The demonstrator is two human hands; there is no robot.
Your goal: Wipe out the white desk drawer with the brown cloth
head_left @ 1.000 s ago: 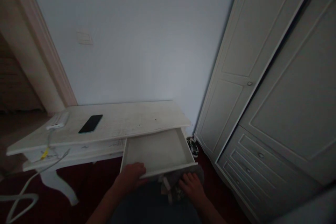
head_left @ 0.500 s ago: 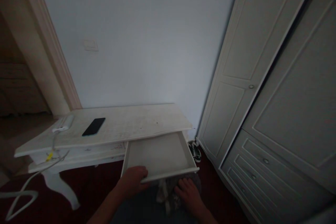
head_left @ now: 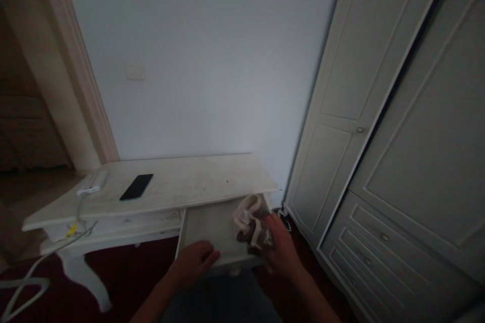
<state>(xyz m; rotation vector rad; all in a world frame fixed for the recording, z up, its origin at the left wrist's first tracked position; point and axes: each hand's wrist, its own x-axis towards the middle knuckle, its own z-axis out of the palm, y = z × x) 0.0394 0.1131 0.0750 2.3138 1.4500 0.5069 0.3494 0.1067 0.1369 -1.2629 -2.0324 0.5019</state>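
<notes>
My right hand is closed on a crumpled brown-and-white cloth, which is over the right side of the pulled-out drawer. The cloth is soft and bunched, and I cannot tell what kind it is. My left hand is at the front left corner of the white drawer, its fingers curled round the front edge. Bare pale drawer bottom shows to the left of the cloth. The drawer juts from the right half of a white console table.
A dark phone and a white power strip with a cable are on the left of the tabletop. Shoes stand on the dark red floor beside the table. A white wardrobe rises on the right.
My right hand has lifted the cloth from my lap, below the drawer front, up and over the drawer's right side. My left hand has stayed at the drawer's front edge.
</notes>
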